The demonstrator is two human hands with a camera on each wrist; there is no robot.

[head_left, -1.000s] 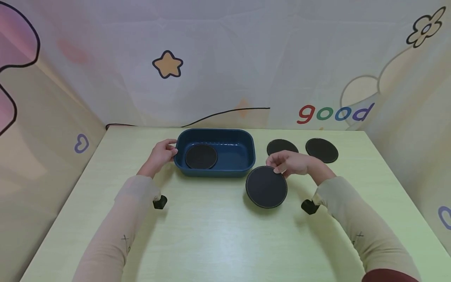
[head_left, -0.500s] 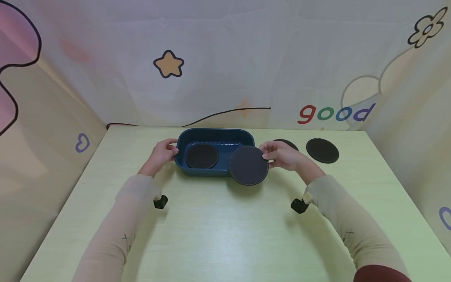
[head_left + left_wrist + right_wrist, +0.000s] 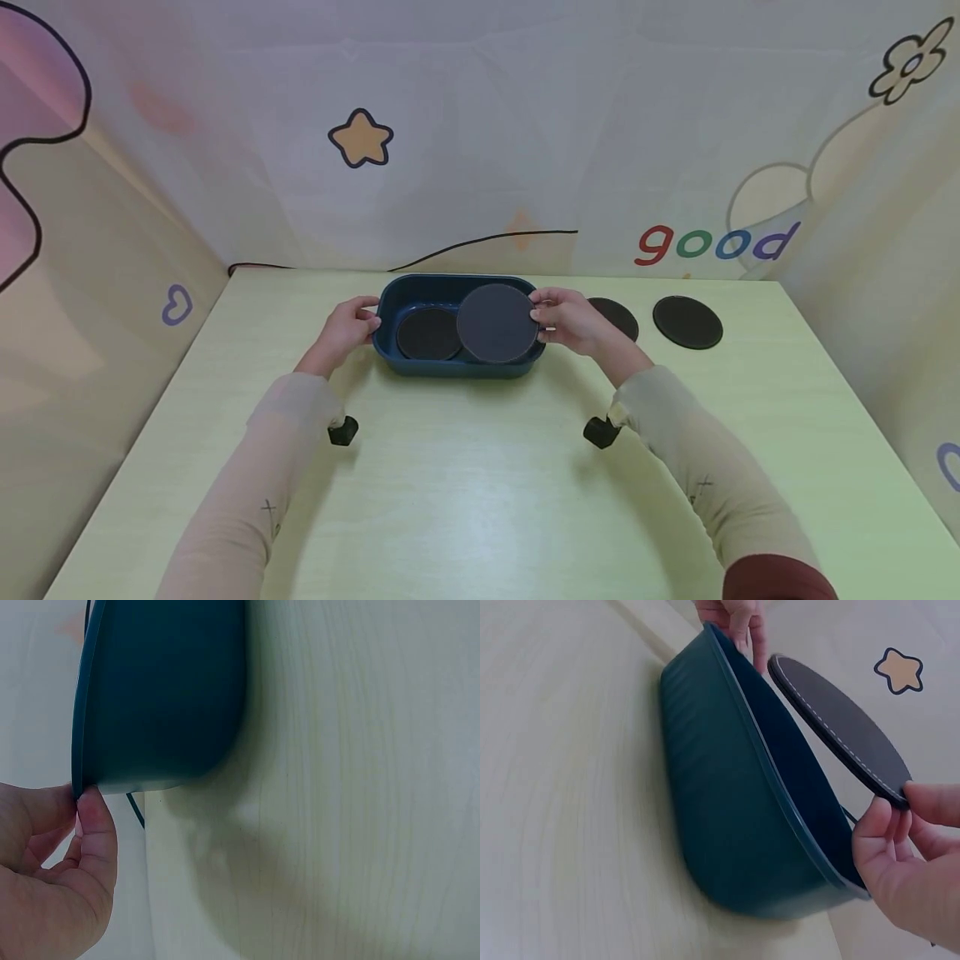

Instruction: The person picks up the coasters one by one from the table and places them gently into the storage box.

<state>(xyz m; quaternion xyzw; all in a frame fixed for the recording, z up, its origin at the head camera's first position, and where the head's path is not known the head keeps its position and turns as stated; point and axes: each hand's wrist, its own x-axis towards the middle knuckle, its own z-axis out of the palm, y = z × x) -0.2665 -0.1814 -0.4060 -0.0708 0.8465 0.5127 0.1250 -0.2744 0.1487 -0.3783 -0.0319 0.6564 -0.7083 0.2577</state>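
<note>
A dark blue rectangular bin sits at the back middle of the table. My left hand pinches its left rim between thumb and fingers, as the left wrist view shows on the bin wall. With thumb and fingers my right hand grips the edge of a round black coaster over the bin's right half. In the right wrist view this stitched coaster hangs tilted above the opening, apart from the rim. Another black coaster lies inside the bin on the left, its right edge hidden behind the held one.
To the right of the bin lie two more black coasters on the table, the nearer coaster partly covered by my right hand and the farther coaster fully visible. A printed cloth backdrop stands along the table's back edge.
My right hand has carried the coaster left and back, from beside the bin's front right corner to over its right half. The left hand has stayed at the rim.
</note>
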